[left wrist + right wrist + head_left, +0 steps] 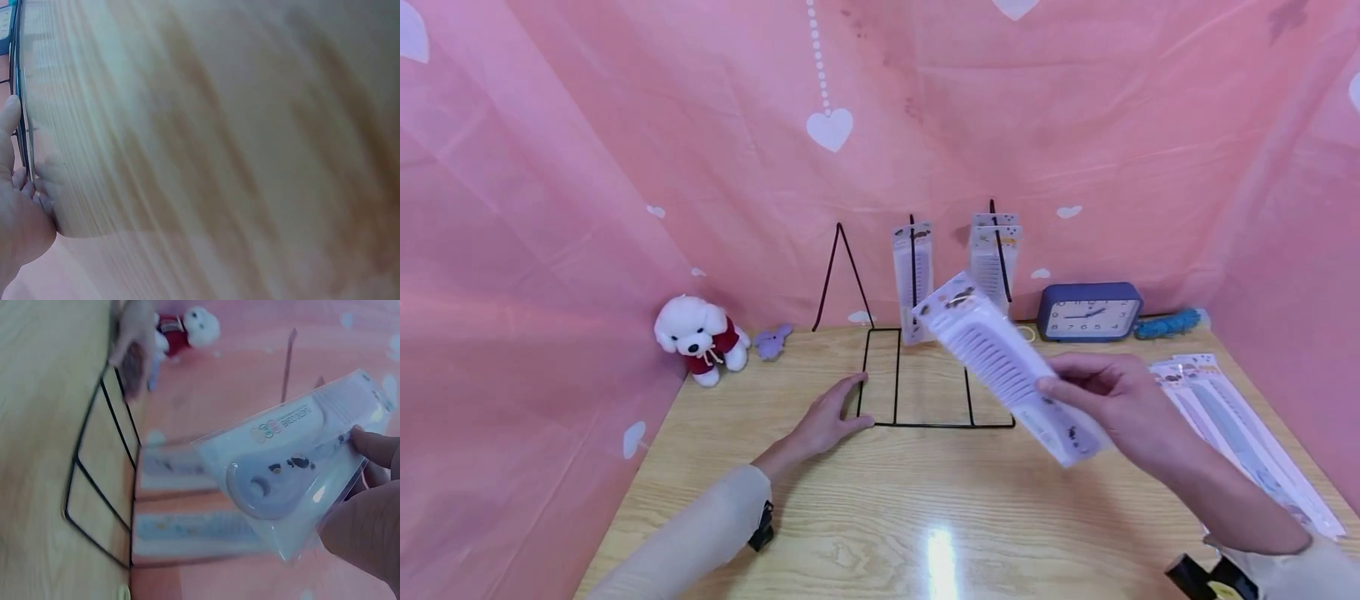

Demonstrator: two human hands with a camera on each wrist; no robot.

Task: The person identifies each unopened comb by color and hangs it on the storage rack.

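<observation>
My right hand pinches a packaged comb by its lower end, thumb on the front. The comb is pale lilac, in a clear plastic sleeve with a printed top card, and tilts in front of a black wire display rack. In the right wrist view, its rounded handle with dark printed figures shows. My left hand rests at the rack's front left corner, thumb and fingers spread against the base wire. One packaged comb hangs on the middle prong. Two more packaged combs hang on the right prong.
Several packaged combs lie overlapping at the table's right edge. Along the back stand a blue clock, a blue fuzzy toy, a white plush dog and a small purple toy. Pink cloth walls the table.
</observation>
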